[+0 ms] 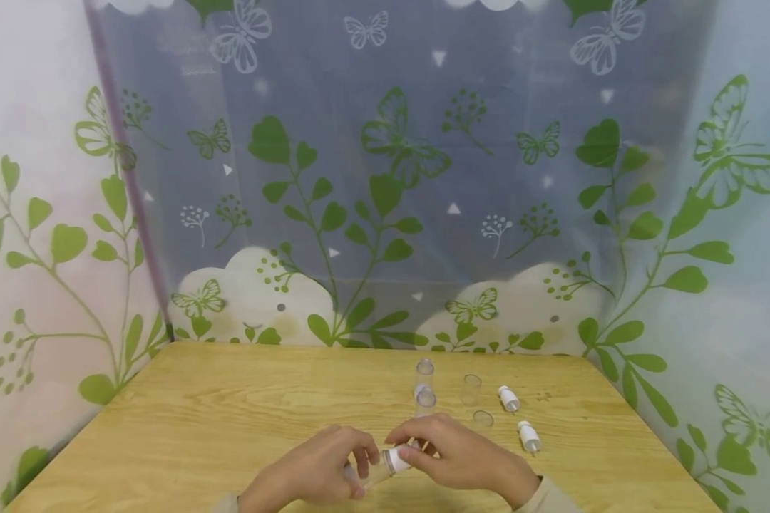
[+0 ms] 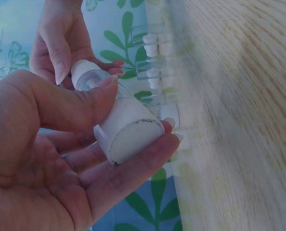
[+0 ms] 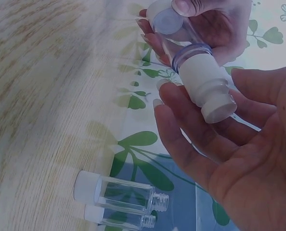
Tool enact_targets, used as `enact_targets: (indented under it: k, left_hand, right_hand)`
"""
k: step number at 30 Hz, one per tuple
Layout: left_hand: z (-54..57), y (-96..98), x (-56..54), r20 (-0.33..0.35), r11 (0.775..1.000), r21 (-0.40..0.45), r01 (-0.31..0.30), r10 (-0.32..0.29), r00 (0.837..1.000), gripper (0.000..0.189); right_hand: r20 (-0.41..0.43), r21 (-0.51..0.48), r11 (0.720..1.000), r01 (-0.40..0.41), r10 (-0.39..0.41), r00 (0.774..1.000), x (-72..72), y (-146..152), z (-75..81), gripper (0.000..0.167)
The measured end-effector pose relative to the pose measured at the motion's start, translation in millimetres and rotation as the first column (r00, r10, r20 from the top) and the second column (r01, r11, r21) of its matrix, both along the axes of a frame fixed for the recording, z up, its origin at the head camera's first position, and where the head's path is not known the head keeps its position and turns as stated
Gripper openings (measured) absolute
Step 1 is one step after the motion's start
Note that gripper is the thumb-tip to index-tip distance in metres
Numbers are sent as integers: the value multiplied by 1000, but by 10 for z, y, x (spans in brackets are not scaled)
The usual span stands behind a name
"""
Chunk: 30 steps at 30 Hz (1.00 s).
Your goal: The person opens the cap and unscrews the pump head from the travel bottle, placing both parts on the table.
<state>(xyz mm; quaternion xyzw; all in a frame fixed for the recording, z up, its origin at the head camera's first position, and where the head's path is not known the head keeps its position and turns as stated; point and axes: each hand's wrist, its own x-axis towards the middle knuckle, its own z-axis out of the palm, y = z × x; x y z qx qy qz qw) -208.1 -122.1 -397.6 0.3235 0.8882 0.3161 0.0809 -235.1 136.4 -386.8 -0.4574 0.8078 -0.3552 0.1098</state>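
Observation:
A clear bottle (image 2: 126, 98) with a white base is gripped in my left hand (image 1: 321, 463), thumb on its side and fingers beneath. A white pump top (image 3: 201, 79) sits at the bottle's neck end, inside a clear collar ring. My right hand (image 1: 452, 452) curls loosely around this pump top, thumb on the near side and fingers behind it. The bottle is tilted, its base toward the left palm. Whether the pump top is fully seated cannot be told.
Two clear bottles (image 1: 425, 374) with threaded necks stand beyond my right hand. Right of them are clear covers (image 1: 471, 390) and two white pump tops (image 1: 508, 399) on the wooden table (image 1: 231, 399). A patterned curtain (image 1: 334, 164) surrounds the table's back and sides.

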Motion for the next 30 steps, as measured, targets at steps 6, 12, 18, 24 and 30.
enact_targets:
  k: [6, 12, 18, 24, 30]
  left_hand:
    - [5, 23, 2, 6, 1000, 15, 10, -10, 1000, 37]
    - [-1, 13, -2, -3, 1000, 16, 9, -9, 1000, 37]
    - [13, 17, -1, 9, 1000, 9, 0, 0, 1000, 36]
    - [10, 17, -8, -19, 1000, -22, -3, 2, 1000, 36]
    - [-3, 20, -8, -28, 1000, -19, 1, -2, 1000, 36]
  right_hand:
    - [-24, 11, 1000, 2, -1, 1000, 9, 9, 6, 35]
    - [-45, 10, 1000, -6, 7, 999, 6, 0, 0, 33]
    - [-55, 2, 1000, -5, 5, 998, 9, -1, -4, 27]
    - [-122, -17, 1000, -19, 17, 992, 5, 1, -10, 20]
    - [-213, -31, 999, -38, 31, 977, -6, -4, -22, 17]
